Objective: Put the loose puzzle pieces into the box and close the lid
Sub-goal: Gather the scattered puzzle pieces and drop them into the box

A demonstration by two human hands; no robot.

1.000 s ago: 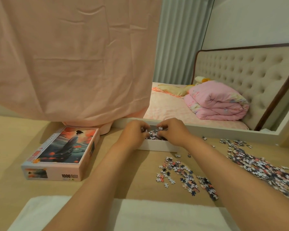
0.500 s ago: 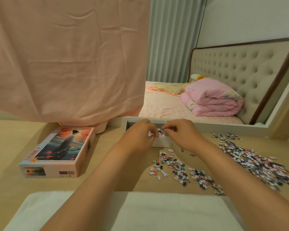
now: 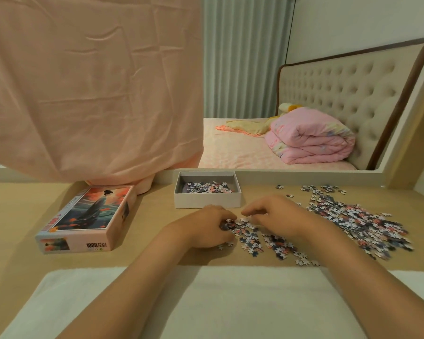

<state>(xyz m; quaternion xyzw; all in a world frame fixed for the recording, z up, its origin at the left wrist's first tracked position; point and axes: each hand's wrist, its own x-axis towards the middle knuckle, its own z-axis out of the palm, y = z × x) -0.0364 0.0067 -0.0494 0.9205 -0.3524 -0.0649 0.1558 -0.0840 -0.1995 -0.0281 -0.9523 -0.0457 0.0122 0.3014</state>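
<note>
The white box base [image 3: 207, 202] stands open at the back of the desk with a layer of puzzle pieces inside. Its lid [image 3: 91, 216], printed with a figure in a robe, lies apart to the left. A small pile of loose pieces [image 3: 257, 239] lies in front of the box, and a larger heap [image 3: 353, 216] spreads to the right. My left hand [image 3: 209, 227] rests on the desk, its fingers curled round pieces at the small pile's left edge. My right hand [image 3: 273, 214] hovers over the same pile, fingers loosely bent, holding nothing that I can see.
A pink cloth [image 3: 93, 94] hangs over the desk's back left, just behind the lid. A mirror frame [image 3: 304, 173] runs along the back edge behind the box. A white towel [image 3: 218, 302] covers the desk's near edge under my forearms.
Both hands have come back from over the box to the small pile in front of it. The box's inside is now uncovered. The camera has tilted slightly.
</note>
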